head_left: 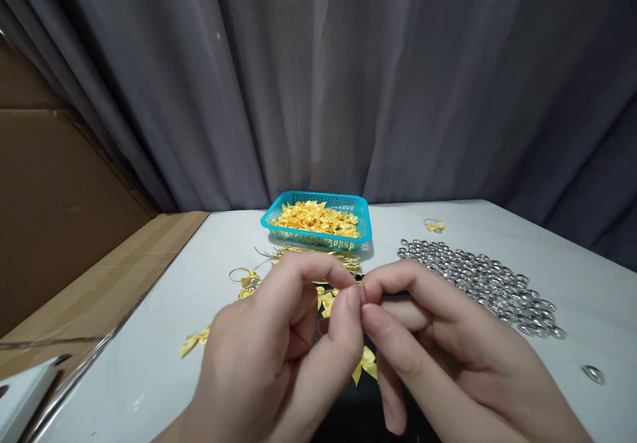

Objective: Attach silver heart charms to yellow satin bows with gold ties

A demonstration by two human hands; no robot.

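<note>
**Gold strand (362, 284) pinched between both our hands**

We hold our left hand (279, 353) and right hand (448, 347) together. Thumb and forefinger of each are closed tip to tip on the gold strand. Only a glint of it shows where the fingertips (351, 307) meet, and the other fingers curl loosely. A yellow bow (367, 362) shows just below the thumbs, between the hands. We cannot tell whether it hangs from the strand. With so little to grip, we judge it best to keep both pinches firm and close together, low over the white table (149, 383).

Our own knuckles hide most of the strand from view. Just beyond the fingertips lies a bundle of gold wires (318, 256). Past it stands a teal basket (365, 224) heaped with more bows. To the right of the fingers spreads a pile of silver rings (482, 284), with one stray ring (593, 373) nearer us. Left of the fingers lie a loose bow (195, 340) and, further off, a ringed bow (247, 277). A grey curtain (318, 78) hangs behind everything.
</note>
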